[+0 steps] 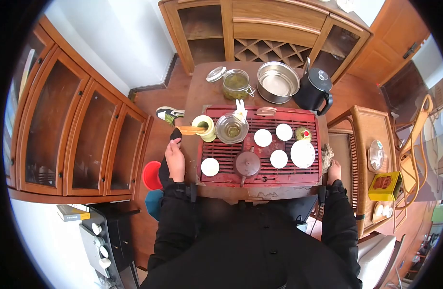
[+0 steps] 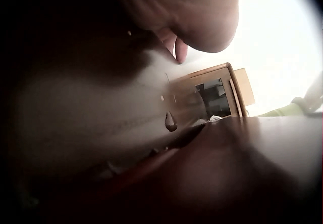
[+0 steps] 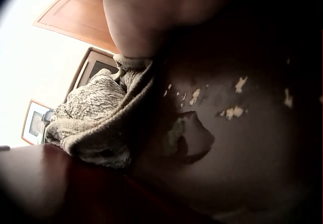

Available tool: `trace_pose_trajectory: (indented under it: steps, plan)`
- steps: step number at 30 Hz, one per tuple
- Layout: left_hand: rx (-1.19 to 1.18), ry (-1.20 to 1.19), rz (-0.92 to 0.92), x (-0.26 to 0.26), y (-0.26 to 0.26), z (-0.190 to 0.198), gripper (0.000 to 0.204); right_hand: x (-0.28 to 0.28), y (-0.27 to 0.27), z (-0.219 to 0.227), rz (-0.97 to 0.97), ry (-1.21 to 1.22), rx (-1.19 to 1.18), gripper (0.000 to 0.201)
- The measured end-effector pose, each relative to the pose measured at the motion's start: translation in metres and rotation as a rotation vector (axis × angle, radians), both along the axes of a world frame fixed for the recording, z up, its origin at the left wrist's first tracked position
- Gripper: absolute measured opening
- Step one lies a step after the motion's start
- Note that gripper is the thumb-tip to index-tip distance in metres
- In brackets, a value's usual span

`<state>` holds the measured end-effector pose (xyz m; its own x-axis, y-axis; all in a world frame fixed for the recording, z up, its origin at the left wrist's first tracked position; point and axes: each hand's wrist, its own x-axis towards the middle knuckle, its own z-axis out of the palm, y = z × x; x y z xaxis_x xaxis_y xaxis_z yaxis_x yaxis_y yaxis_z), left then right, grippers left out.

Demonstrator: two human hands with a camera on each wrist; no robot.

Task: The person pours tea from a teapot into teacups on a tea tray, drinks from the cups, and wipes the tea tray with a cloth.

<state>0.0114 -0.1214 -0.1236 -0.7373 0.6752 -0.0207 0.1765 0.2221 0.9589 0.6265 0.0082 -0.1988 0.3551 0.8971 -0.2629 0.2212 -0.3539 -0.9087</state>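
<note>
In the head view my left hand (image 1: 175, 160) is at the left edge of the table, its fingers loose and holding nothing. My right hand (image 1: 334, 172) is at the right edge, close by a crumpled grey-brown cloth (image 1: 327, 156). The right wrist view shows that cloth (image 3: 96, 108) just under the hand (image 3: 156, 17). Between the hands lies a red slatted tea tray (image 1: 221, 177). On it stand a brown clay teapot (image 1: 247, 164), a glass bowl (image 1: 231, 129), several white cups (image 1: 263, 138), a white saucer (image 1: 303, 153) and a pale green holder (image 1: 206, 128) with wooden tools (image 1: 190, 130).
Behind the tray are a clip-lid glass jar (image 1: 236, 84), a steel pot (image 1: 278, 82) and a black kettle (image 1: 314, 90). A rattan side table (image 1: 371, 125) with a yellow tin (image 1: 385, 186) stands right. A red bin (image 1: 152, 175) is on the left floor.
</note>
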Motion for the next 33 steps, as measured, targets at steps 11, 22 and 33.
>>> trace_pose_trajectory:
  steps: [11,22,33]
  plan:
    - [0.073,0.070,0.027,0.010,0.002,0.001,0.046,0.006,0.005,-0.005,-0.024,-0.102,0.049,0.031]
    - [0.073,0.186,0.032,0.009,0.000,-0.005,0.045,0.005,-0.011,0.024,-0.159,-0.222,0.025,0.039]
    - [0.111,0.232,0.036,0.006,-0.001,-0.012,0.045,0.029,-0.031,0.019,-0.192,-0.368,0.147,0.042]
